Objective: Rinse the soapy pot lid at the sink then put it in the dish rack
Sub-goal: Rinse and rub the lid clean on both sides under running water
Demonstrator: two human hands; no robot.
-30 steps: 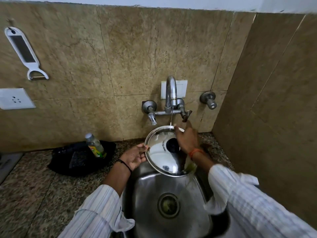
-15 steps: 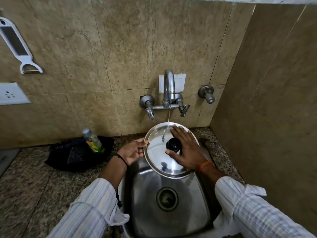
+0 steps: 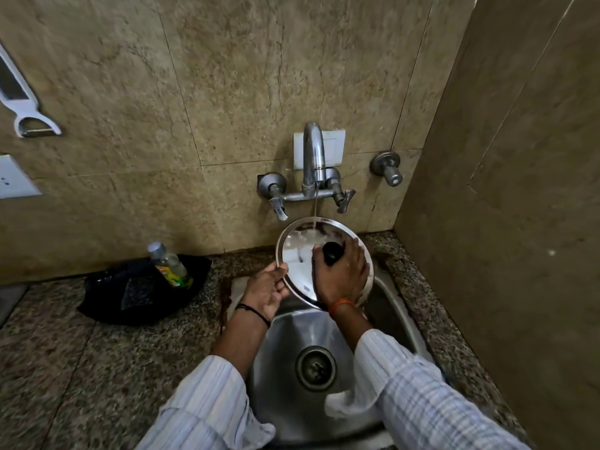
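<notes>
— Since half a second ago, what has changed?

— Water from the tap (image 3: 313, 164) now lands on the upper part of the pot lid (image 3: 297, 254); before, the thin stream barely met its rim. The right hand (image 3: 341, 274) has slid from lying flat across the lid's face to curling about the black knob (image 3: 331, 252).

— From the head view, how are that hand's fingers set?

— Narrowly bent around the knob, thumb on the side nearer the left hand — palm resting on the lid's face below the knob, towards the sink's drain (image 3: 315, 368).

— And the left hand (image 3: 268, 292)?

— It pinches the lid's rim at the edge farthest from the side wall, thumb on top and fingers (image 3: 281, 282) folded under, closed firmly on the metal.

— Where is the lid itself?

— Tilted over the back of the steel sink (image 3: 279, 345), directly beneath the tap's spout, its shiny top facing the camera. White foam or splashing water spreads where the stream strikes.

— Anything else beside the sink?

— A clear bottle (image 3: 168, 264) leans in a black tray (image 3: 143, 287) on the granite counter (image 3: 81, 368), well apart from the sink on the left hand's side. A white peeler (image 3: 22, 102) hangs on the wall above that tray.
</notes>
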